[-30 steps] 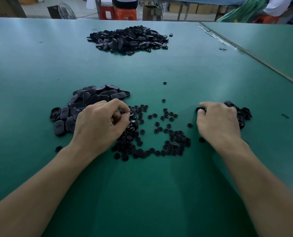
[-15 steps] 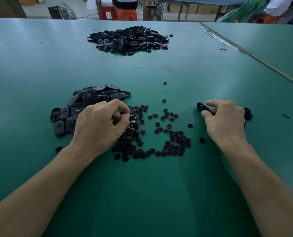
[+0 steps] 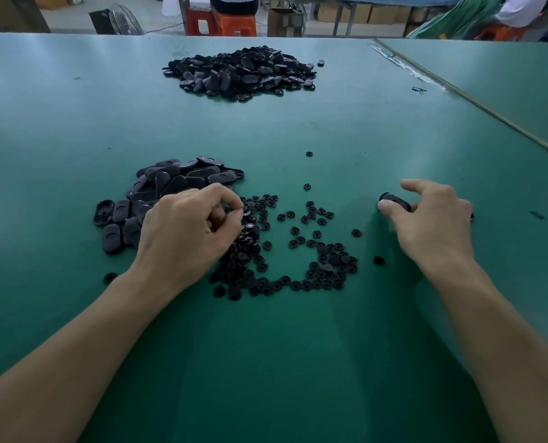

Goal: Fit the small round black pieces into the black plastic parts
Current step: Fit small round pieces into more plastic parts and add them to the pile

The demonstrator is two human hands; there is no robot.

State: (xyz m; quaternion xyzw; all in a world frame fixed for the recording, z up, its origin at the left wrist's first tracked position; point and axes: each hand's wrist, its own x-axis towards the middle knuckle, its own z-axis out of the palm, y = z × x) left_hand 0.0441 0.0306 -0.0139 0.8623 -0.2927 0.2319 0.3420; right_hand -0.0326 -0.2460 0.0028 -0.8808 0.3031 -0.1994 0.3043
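- The right hand [image 3: 436,219] grips one oblong black plastic part [image 3: 396,202] between thumb and curled fingers, just right of the scattered pieces.
- The left hand [image 3: 186,231] holds thumb and forefinger tips pinched together at the edge of the small round black pieces [image 3: 327,266]. Whether a piece sits between them cannot be told.
- Recommended: turn the part recess-up, seat one piece squarely, and press evenly; a tilted piece is likely to jam.
- Both items appear to be hard, matt moulded plastic. The pieces look washer-like.
- The rounded shells lie in a near heap [image 3: 176,183] and a far heap [image 3: 240,71] on the smooth green table [image 3: 298,362].
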